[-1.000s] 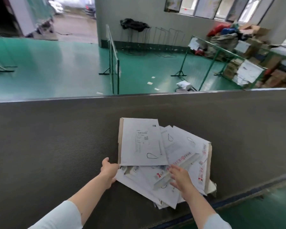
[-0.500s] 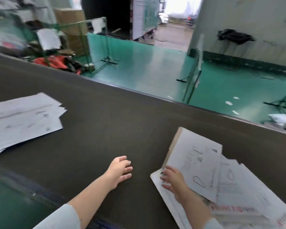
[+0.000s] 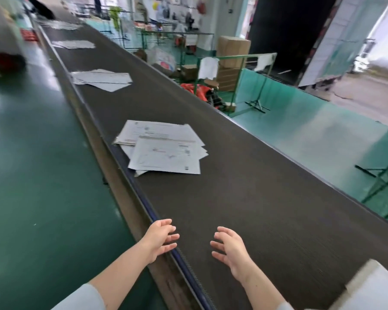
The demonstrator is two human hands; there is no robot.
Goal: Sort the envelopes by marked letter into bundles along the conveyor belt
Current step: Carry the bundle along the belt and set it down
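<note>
View: head camera, the only one.
Left hand: left hand [image 3: 160, 237] at lower centre, over the near edge of the belt; fingers loosely spread, holding nothing.
Right hand: right hand [image 3: 230, 247] just right of it, palm turned toward the left hand, fingers loosely curved, empty. Whether either hand touches the belt I cannot tell.
Belt: conveyor belt [image 3: 255, 193], dark and textured, runs from lower right to upper left.
Envelopes, sorted: nearest bundle [image 3: 164, 151] at frame centre, a loose fan of white flat envelopes by the belt's left edge. The second bundle [image 3: 103, 79] and third bundle [image 3: 74, 44] lie further up, well apart. Marked letters are too blurred to read.
Envelopes, unsorted: corner of a white stack [image 3: 372, 287] at lower right, just beside the right forearm, mostly out of frame.
Handling (judgement): light, thin, semi-stiff board-backed mailers. They should flex rather than crumple, and the smooth faces are likely to slide over one another, so a fanned pile sheds sheets if lifted by one corner.
Where to take hold (judgement): pinch one envelope at a free edge or overhanging corner, thumb on top and fingers beneath. To move a bundle, square it first and grip both long sides.
Risk (judgement): sheets near the belt's left edge could slip off.
Background: cardboard boxes [image 3: 232, 50] at upper right.
</note>
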